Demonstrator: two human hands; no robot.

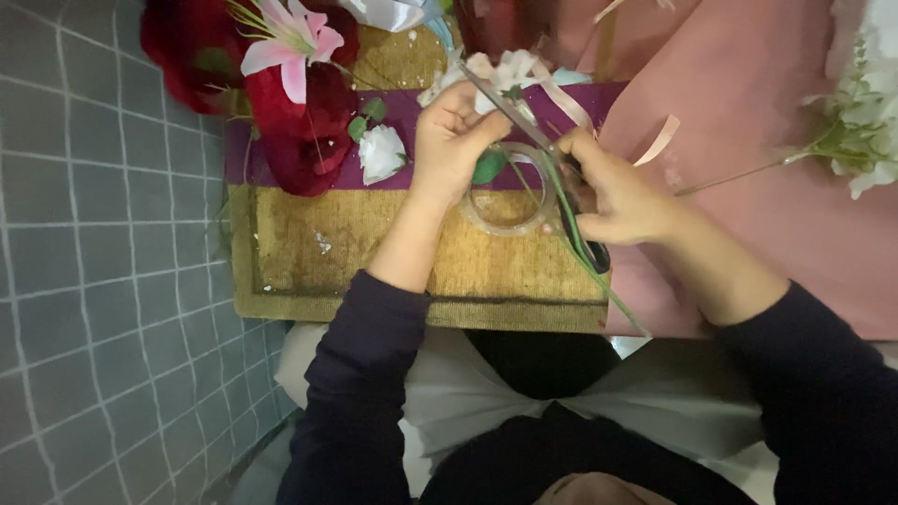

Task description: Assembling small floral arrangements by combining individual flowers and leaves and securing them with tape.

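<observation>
Nearest to the camera are the dark sleeves (365, 374) of the person and a white cloth (468, 393) over the lap. Beyond them lies a yellow woven mat (318, 252), with a pink paper sheet (776, 187) at its right side. The right hand (622, 192) is closed around the black handles of the scissors (552, 159), and the open blades point up and to the left. A thin green stem (585, 257) runs beside the scissors down to the mat edge. A ring of clear tape (510, 201) lies between the two hands. The left hand (454, 140) is curled around the small white flowers (500, 70), close to the blade tips. Further away lie a purple band (412, 108), a white rose (382, 151), dark red roses (304, 131) and a pink lily (290, 42).
</observation>
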